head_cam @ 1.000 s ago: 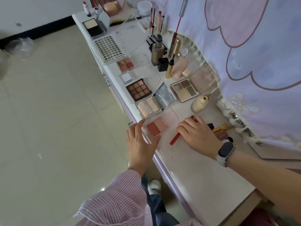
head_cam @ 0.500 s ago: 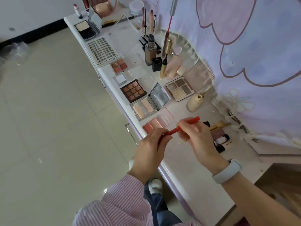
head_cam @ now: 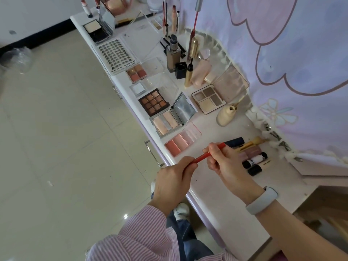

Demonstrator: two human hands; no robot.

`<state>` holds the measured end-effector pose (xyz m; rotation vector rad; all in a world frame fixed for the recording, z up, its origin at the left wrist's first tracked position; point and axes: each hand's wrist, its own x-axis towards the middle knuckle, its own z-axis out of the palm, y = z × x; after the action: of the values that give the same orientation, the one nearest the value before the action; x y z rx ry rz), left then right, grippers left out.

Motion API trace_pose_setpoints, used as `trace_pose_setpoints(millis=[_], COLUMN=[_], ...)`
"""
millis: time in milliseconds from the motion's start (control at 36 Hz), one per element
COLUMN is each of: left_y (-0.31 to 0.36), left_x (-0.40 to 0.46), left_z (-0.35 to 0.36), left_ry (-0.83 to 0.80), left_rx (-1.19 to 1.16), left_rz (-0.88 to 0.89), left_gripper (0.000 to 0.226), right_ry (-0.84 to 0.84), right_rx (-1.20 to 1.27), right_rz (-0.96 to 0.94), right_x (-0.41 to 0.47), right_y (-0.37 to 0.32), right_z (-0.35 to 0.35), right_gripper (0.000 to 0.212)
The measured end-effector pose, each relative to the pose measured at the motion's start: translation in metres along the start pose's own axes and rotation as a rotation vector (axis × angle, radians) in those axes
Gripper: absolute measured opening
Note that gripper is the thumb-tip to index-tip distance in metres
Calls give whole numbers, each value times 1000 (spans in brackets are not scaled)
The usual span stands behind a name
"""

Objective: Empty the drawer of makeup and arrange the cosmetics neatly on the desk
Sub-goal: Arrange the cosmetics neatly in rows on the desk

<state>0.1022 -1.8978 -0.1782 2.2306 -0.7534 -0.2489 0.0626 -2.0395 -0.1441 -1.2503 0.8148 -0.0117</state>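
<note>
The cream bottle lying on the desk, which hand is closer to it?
Right. The right hand, gripping the red pencil, is just below the cream bottle; the left hand holds the pencil's other end, farther toward the desk edge.

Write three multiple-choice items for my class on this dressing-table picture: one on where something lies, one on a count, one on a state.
1. Where is the nine-pan brown palette?
A. near the desk's front edge
B. inside the drawer
C. on the floor

2. How many pans has the grey-beige eyeshadow compact?
A. two
B. four
C. nine

3. What is happening to the red pencil?
A. it lies on the desk
B. it stands in a cup
C. both hands hold it

Answers: 1 A, it lies beside the edge of the desk; 2 B, four pans show; 3 C, the left hand and right hand grip its ends.
</note>
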Motion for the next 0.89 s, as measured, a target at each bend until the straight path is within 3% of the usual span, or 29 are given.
trace_pose_setpoints(millis=[167, 250, 361, 417, 583, 611, 722, 889], left_y=[2, -4, -11, -13, -11, -10, -1, 8], left_x=[-4, -9, -16, -18, -19, -18, -8, 10], left_z=[-7, -11, -11, -8, 7, 8, 18, 35], left_ry=[-173, -100, -63, -40, 36, 71, 256, 279], left_rx=[5, -52, -143, -161, -203, -169, 160, 394], left_rz=[-188, -262, -340, -333, -246, -217, -7, 79], left_gripper=[42, 29, 15, 10, 11, 7, 26, 8], right_ry=[83, 91, 133, 146, 118, 120, 180, 275], right_rx=[-37, -119, -312, -385, -455, -461, -556, -1000], right_rz=[93, 154, 102, 87, 35, 10, -193, -499], right_x=[7, 16, 25, 30, 36, 34, 31, 29], right_y=[-5, -17, -14, -10, -13, -14, -15, -4], right_z=[-5, -9, -5, -2, 3, 2, -13, -52], right_gripper=[29, 38, 19, 13, 24, 26, 19, 19])
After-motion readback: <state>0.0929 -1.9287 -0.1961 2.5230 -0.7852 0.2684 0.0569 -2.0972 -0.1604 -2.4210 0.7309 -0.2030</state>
